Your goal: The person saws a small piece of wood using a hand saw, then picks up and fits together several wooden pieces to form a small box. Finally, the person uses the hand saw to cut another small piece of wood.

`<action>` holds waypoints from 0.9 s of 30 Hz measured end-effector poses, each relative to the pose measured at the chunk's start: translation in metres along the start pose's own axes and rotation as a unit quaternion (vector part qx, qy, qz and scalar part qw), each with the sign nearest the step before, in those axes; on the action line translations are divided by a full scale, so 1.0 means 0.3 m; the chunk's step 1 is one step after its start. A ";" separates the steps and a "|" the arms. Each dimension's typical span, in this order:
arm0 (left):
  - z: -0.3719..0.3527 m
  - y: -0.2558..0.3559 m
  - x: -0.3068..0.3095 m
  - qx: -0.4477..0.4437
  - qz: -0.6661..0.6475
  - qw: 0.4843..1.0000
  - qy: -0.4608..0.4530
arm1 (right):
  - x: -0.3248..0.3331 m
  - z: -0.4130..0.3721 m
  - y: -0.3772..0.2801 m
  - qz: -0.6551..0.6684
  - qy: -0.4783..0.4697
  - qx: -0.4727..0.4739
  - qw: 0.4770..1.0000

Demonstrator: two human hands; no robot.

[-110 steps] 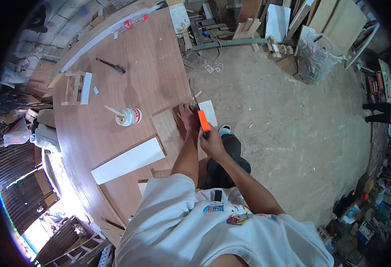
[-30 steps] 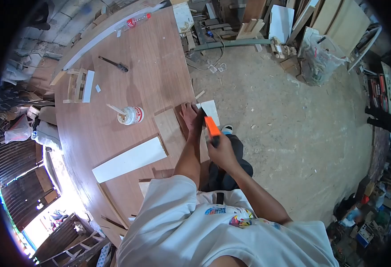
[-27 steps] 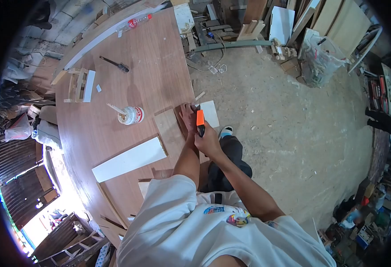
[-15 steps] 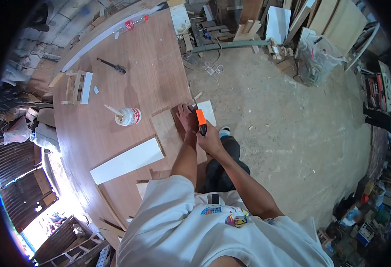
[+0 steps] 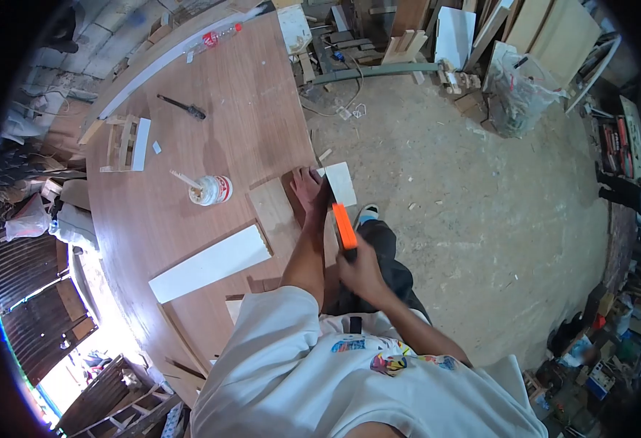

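My right hand (image 5: 364, 271) is closed around the black grip of a handsaw (image 5: 344, 226) with an orange upper part, just off the table's edge. Its blade is thin and hard to see against the board. My left hand (image 5: 309, 188) presses down on a board at the table edge, fingers spread. The board's white end (image 5: 341, 184) juts past the edge over the floor, right of that hand. Beside my left wrist a light wooden piece (image 5: 272, 207) lies on the table. A long white board (image 5: 211, 264) rests nearer my body.
On the wooden table (image 5: 240, 131) stand a jar with a stick (image 5: 211, 191), a dark tool (image 5: 182, 107), a small wooden frame (image 5: 125, 144) and a plastic bottle (image 5: 220, 35). Boards lean at the back right, near a plastic bag (image 5: 517, 102). Wood scraps dot the floor.
My right hand has drawn the handsaw back toward my body and slightly right. More of the board's white end shows. My left hand stays in place on the board.
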State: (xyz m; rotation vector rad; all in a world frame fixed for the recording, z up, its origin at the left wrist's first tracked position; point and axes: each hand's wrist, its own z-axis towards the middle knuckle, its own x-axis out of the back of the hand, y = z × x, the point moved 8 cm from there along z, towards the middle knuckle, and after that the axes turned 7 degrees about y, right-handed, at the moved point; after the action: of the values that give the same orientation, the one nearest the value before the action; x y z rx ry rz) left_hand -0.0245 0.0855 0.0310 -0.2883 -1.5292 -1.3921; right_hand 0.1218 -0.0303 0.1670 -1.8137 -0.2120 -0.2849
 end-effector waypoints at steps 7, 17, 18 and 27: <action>0.007 -0.020 -0.014 -0.011 -0.024 1.000 0.000 | -0.076 0.115 0.100 0.000 -0.038 -0.023 0.999; 0.005 -0.018 -0.013 -0.028 -0.008 0.999 0.023 | -0.031 0.057 0.076 0.046 0.002 0.017 0.999; 0.010 -0.024 -0.014 -0.024 -0.015 0.999 0.024 | -0.069 0.118 0.103 0.036 -0.024 -0.025 0.999; 0.010 -0.042 -0.037 -0.025 0.008 0.999 0.027 | 0.021 -0.033 0.018 0.020 0.003 0.038 0.999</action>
State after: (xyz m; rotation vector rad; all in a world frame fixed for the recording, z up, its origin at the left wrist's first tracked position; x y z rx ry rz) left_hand -0.0301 0.0890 0.0153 -0.2915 -1.4470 -1.4157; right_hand 0.1287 -0.0413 0.1662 -1.7389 -0.1797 -0.2504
